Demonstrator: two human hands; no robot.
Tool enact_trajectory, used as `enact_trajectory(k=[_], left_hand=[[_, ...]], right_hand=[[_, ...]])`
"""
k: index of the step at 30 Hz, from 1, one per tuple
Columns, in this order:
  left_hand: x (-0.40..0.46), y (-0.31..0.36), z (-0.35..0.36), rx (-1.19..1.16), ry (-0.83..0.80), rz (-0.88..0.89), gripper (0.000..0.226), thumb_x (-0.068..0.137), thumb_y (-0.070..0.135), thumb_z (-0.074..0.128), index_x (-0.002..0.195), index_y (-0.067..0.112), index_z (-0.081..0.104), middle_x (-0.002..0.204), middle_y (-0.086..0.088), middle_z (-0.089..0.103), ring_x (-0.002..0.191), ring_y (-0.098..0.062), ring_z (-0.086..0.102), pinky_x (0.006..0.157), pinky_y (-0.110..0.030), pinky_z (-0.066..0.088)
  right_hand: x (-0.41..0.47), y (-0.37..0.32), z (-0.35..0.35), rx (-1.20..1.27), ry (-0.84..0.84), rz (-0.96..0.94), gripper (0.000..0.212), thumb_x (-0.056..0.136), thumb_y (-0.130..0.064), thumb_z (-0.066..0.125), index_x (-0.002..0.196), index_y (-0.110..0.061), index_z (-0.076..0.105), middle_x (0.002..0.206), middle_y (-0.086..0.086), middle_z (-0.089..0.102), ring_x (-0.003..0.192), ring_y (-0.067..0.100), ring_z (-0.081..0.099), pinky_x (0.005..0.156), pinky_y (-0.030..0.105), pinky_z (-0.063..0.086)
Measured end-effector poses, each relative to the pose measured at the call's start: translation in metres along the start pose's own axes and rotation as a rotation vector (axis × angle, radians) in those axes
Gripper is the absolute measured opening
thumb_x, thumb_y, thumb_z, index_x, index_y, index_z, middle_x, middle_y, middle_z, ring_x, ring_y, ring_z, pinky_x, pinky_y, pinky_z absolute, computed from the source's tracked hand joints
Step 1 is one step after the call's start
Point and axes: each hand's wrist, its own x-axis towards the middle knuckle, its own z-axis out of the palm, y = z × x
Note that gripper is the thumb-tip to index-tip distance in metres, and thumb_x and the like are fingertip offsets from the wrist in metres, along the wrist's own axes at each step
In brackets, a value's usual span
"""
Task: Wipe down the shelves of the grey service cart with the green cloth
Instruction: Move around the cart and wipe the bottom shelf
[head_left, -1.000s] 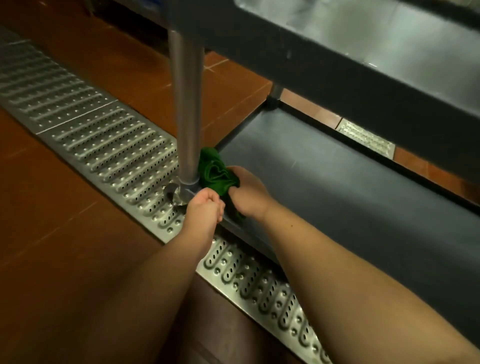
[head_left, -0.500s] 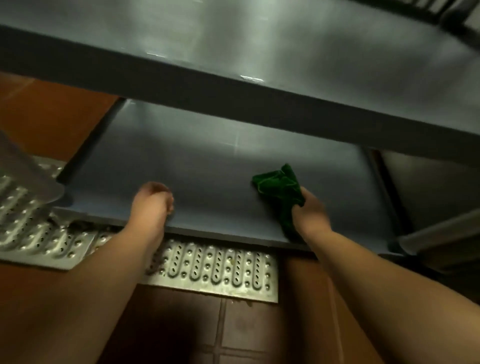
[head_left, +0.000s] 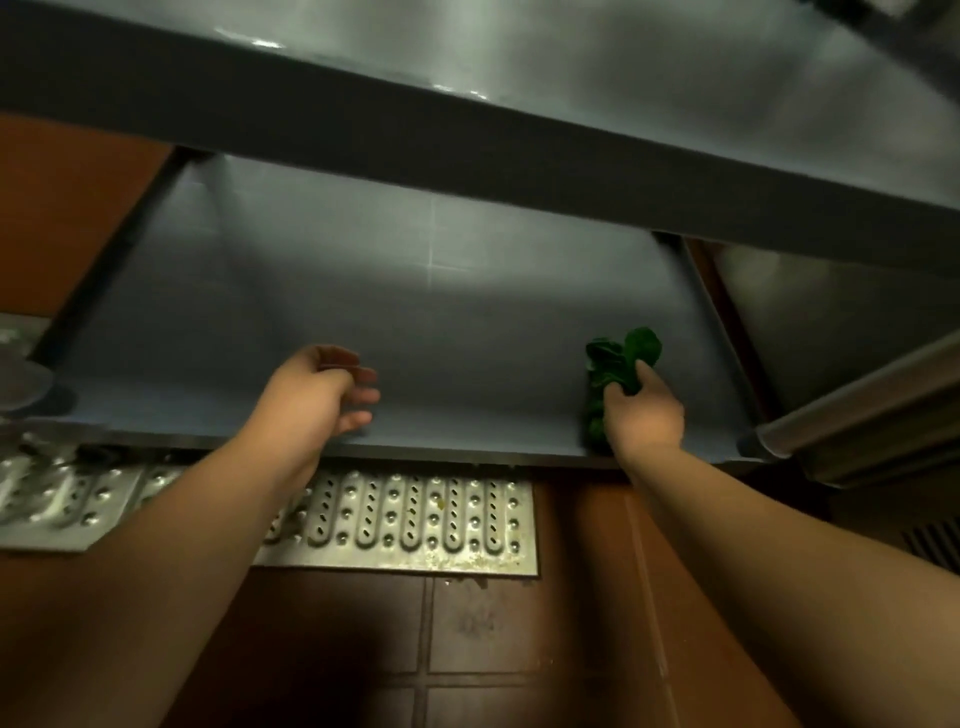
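The grey service cart's bottom shelf (head_left: 405, 291) lies flat in front of me, with an upper shelf (head_left: 519, 67) jutting out above it. My right hand (head_left: 641, 413) grips the bunched green cloth (head_left: 618, 364) on the bottom shelf, near its right front corner. My left hand (head_left: 317, 395) hovers over the front edge of the same shelf, left of centre, fingers loosely curled and holding nothing.
A perforated metal floor drain grate (head_left: 415, 519) runs along the floor under the cart's front edge. Red-brown floor tiles (head_left: 467, 649) lie below it. A cart post (head_left: 857, 410) stands at the right corner, and stainless equipment (head_left: 831, 301) sits beyond it.
My right hand has dragged the green cloth rightward along the bottom shelf, from the left post to the right corner. My left hand left the shelf edge and lifted, fingers loosened.
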Motion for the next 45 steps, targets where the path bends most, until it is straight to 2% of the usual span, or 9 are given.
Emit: enact_trajectory(k=[13,17,20,24,27,34,37,41,45], left_hand=[[-0.016,0.004,-0.155,-0.058,0.285,-0.097,0.020,0.094,0.004,0.048,0.113,0.008,0.052,0.103,-0.013,0.066,0.085,-0.022,0.066,0.075,-0.036,0.055],[-0.030,0.005,-0.173,-0.036,0.314,-0.097,0.018,0.095,0.004,0.047,0.112,0.009,0.051,0.103,-0.011,0.065,0.086,-0.022,0.065,0.079,-0.038,0.055],[-0.034,0.008,-0.164,-0.029,0.305,-0.098,0.015,0.094,0.003,0.047,0.106,0.011,0.053,0.103,-0.012,0.065,0.087,-0.024,0.066,0.076,-0.038,0.055],[-0.027,0.016,-0.121,-0.018,0.217,-0.068,0.013,0.094,0.005,0.049,0.102,0.014,0.054,0.102,-0.011,0.065,0.084,-0.021,0.066,0.070,-0.033,0.055],[-0.024,0.016,-0.072,-0.044,0.114,-0.069,0.016,0.093,0.003,0.049,0.106,0.012,0.054,0.098,-0.010,0.066,0.078,-0.019,0.065,0.068,-0.031,0.054],[-0.034,0.001,0.004,-0.031,-0.056,-0.105,0.018,0.094,0.000,0.045,0.103,0.012,0.054,0.093,-0.009,0.065,0.073,-0.018,0.065,0.066,-0.032,0.054],[-0.032,-0.008,0.006,-0.030,-0.031,-0.104,0.017,0.095,0.001,0.044,0.103,0.013,0.054,0.094,-0.009,0.065,0.076,-0.019,0.065,0.068,-0.033,0.054],[-0.029,-0.014,0.000,-0.049,0.014,-0.108,0.017,0.094,0.001,0.045,0.106,0.011,0.053,0.094,-0.010,0.065,0.076,-0.019,0.064,0.067,-0.031,0.053],[-0.029,-0.014,-0.012,-0.052,0.020,-0.098,0.018,0.094,0.001,0.044,0.104,0.013,0.054,0.095,-0.009,0.066,0.078,-0.020,0.065,0.070,-0.034,0.053]], right_hand=[[-0.178,-0.194,0.171,0.014,-0.444,-0.552,0.050,0.095,-0.028,0.052,0.144,-0.033,0.047,0.129,0.004,0.066,0.113,0.029,0.062,0.089,0.029,0.047],[-0.185,-0.211,0.190,0.123,-0.600,-0.539,0.052,0.094,-0.023,0.051,0.144,-0.035,0.048,0.132,-0.001,0.064,0.111,0.024,0.064,0.087,0.026,0.048],[-0.164,-0.207,0.180,0.450,-0.694,-0.314,0.041,0.093,-0.013,0.050,0.128,-0.030,0.063,0.113,0.000,0.071,0.098,0.023,0.069,0.080,0.027,0.055],[-0.131,-0.176,0.137,0.720,-0.651,-0.136,0.029,0.095,-0.007,0.054,0.103,-0.030,0.069,0.097,0.000,0.074,0.088,0.020,0.072,0.077,0.032,0.059],[-0.105,-0.138,0.096,0.673,-0.614,-0.149,0.032,0.094,-0.004,0.056,0.095,-0.033,0.070,0.093,0.000,0.075,0.088,0.020,0.073,0.079,0.035,0.060],[-0.017,-0.021,-0.010,0.169,-0.165,-0.168,0.044,0.096,-0.007,0.052,0.137,-0.022,0.056,0.122,0.009,0.067,0.110,0.029,0.063,0.084,0.027,0.045],[0.017,0.035,-0.047,0.107,0.057,-0.047,0.047,0.095,-0.008,0.051,0.141,-0.014,0.053,0.128,0.018,0.064,0.116,0.040,0.060,0.094,0.040,0.049],[0.032,0.063,-0.052,0.115,0.085,0.153,0.050,0.099,-0.012,0.046,0.149,-0.013,0.042,0.144,0.018,0.052,0.129,0.041,0.049,0.107,0.041,0.039],[0.023,0.031,-0.015,0.120,0.103,0.115,0.049,0.100,-0.018,0.042,0.149,-0.020,0.041,0.144,0.013,0.053,0.127,0.038,0.052,0.104,0.037,0.041]])
